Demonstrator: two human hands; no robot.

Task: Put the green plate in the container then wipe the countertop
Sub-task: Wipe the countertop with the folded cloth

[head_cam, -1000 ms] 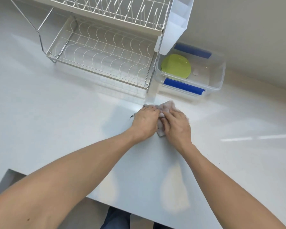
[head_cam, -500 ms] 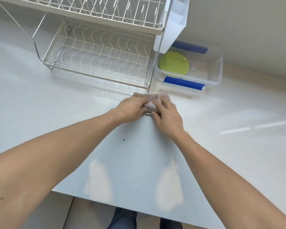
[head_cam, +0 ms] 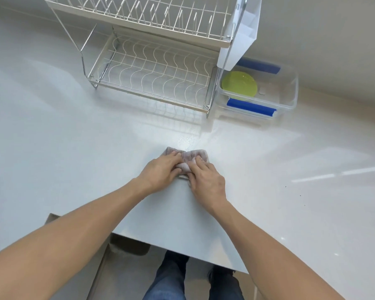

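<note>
Near front table (head_cam: 74, 137) edge: left hand (head_cam: 160, 171) + right hand (head_cam: 207, 180) side by side, fingers flat, pressing grey cloth (head_cam: 192, 158) onto surface. Further back, dish rack (head_cam: 152, 79). Far right corner: green plate (head_cam: 239, 84) lying inside clear container (head_cam: 288, 102).

Pale, glossy counter (head_cam: 74, 148) seen from above. At its far side stands a two-tier wire rack (head_cam: 152, 74); just right of it, a clear container (head_cam: 290, 98) with blue clips rests on the surface. Near the front edge a grey cloth (head_cam: 191, 158) lies flat. A few dark specks (head_cam: 300, 195) dot the right side.
</note>
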